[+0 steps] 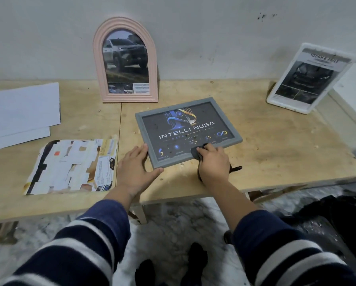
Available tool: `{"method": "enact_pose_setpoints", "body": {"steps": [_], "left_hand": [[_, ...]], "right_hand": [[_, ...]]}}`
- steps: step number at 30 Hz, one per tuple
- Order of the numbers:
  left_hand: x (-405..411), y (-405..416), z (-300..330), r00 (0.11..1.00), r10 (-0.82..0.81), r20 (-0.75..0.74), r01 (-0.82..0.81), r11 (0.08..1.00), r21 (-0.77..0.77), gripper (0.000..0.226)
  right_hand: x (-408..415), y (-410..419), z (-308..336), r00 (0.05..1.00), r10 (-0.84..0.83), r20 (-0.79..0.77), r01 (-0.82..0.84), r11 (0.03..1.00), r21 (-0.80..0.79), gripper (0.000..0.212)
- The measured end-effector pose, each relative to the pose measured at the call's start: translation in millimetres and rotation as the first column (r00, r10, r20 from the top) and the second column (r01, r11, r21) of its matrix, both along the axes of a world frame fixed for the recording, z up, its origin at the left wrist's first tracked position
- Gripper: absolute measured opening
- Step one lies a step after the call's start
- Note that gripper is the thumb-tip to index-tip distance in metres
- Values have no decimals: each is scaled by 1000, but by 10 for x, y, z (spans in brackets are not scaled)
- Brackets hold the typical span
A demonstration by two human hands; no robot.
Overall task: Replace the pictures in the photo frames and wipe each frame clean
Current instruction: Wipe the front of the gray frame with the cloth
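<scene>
Head view: we see the grey frame [188, 132] lying flat on the wooden counter [276, 141] in the centre of the picture, glass up, with a dark logo print inside. Our right hand [213, 163] rests on the frame's lower edge, its grip curled round a dark cloth [196, 152] bunched under the fingers, a tail of cloth trailing out at lower right of the hand. Our left hand [135, 168] lies flat and open against the frame's lower-left corner, fingers straight, bracing it and holding nothing.

At upper centre a pink arched frame [125, 60] leans on the wall with a car picture in it; at upper right a white frame [309, 78] stands tilted. White paper sheets [22, 114] and a torn print [72, 166] lie at the left.

We judge this to be the wiping step on the grey frame; dark specks show on the glass. The risks from here: the frame sits near the counter's front edge, so a hard stroke towards us could slide it off if the left hand lifts. Pressing heavily on the middle of the glass might crack it or shift the print. A wide sweep upward could also nudge the leaning pink frame and tip it.
</scene>
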State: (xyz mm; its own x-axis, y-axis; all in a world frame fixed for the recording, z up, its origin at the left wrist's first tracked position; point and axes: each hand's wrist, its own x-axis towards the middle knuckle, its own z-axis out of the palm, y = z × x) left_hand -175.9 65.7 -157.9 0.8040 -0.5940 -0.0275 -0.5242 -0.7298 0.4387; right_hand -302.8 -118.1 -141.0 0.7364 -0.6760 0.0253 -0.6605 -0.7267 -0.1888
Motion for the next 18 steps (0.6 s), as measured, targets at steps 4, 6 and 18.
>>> {"method": "enact_pose_setpoints", "body": {"steps": [4,6,18], "left_hand": [[-2,-1,4,1000,-1,3,1,1000,7,93],[4,-14,6,1000,-2,1,2,1000,23,93],[50,-8,53,997,-63,-39,66,994,92,88]], "right_hand": [[69,258,-6,997,67,34,-67,998,17,43],[106,367,-6,994,107,22,-108,994,29,41],[320,755,127,956,293,-10,-290,950,114,37]]}}
